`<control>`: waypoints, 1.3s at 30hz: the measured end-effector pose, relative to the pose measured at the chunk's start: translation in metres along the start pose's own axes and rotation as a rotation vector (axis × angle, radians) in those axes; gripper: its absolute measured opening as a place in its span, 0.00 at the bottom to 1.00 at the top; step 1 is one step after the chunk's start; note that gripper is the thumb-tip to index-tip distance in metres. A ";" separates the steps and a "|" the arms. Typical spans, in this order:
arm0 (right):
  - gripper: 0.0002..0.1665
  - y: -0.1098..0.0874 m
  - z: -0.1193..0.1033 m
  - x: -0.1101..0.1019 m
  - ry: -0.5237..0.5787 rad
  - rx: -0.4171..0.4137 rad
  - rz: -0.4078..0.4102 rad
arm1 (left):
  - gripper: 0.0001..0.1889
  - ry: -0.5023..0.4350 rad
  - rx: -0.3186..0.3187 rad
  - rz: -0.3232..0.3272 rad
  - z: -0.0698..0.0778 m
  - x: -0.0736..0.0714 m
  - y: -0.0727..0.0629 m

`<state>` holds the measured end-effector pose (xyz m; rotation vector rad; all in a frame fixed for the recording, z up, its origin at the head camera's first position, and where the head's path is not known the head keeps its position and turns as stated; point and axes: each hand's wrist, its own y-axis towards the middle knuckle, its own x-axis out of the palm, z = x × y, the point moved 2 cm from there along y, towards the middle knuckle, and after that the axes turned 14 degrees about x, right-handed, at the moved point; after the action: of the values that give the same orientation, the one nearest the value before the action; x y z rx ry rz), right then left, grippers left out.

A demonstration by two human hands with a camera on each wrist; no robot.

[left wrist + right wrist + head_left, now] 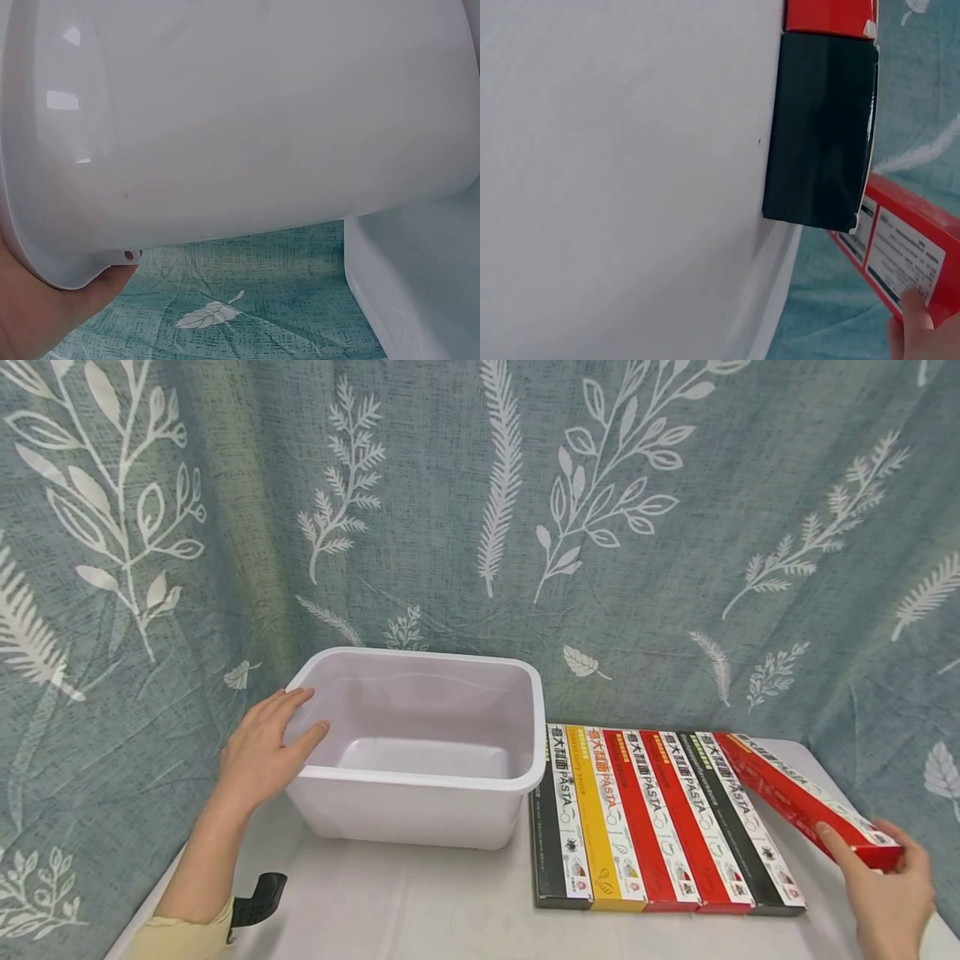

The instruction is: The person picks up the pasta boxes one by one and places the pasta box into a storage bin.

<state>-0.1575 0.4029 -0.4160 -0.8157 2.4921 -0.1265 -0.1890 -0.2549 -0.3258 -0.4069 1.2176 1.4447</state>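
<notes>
A white plastic tub (420, 810) stands on the table, its inside bare. My left hand (266, 747) rests on the tub's left rim; in the left wrist view, the hand (45, 307) lies along the tub's edge (67, 274). At the far right, my right hand (888, 885) grips the near end of a red pasta box (802, 789), which lies slanted with its near end raised. In the right wrist view, fingers (915, 319) press on the white label of this red box (900, 255). Next to it, a dark pasta box (735, 827) ends the row.
Several pasta boxes lie side by side right of the tub: a black one (557, 827), a yellow one (603, 827) and red ones (648, 827). A leaf-patterned curtain (450, 527) hangs behind and at both sides. White cloth (420, 902) covers the table.
</notes>
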 end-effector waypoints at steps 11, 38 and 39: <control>0.41 -0.012 -0.007 -0.001 0.111 -0.049 0.076 | 0.31 0.006 0.004 0.015 0.000 0.001 0.000; 0.29 -0.084 -0.060 0.011 0.730 -0.265 -0.308 | 0.31 0.008 0.004 0.011 0.000 0.001 0.000; 0.29 -0.088 -0.062 0.013 0.753 -0.270 -0.335 | 0.31 0.008 0.003 0.010 0.000 0.001 0.000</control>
<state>-0.1503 0.3195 -0.3468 -1.5251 3.0753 -0.2555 -0.1897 -0.2546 -0.3265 -0.4049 1.2298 1.4511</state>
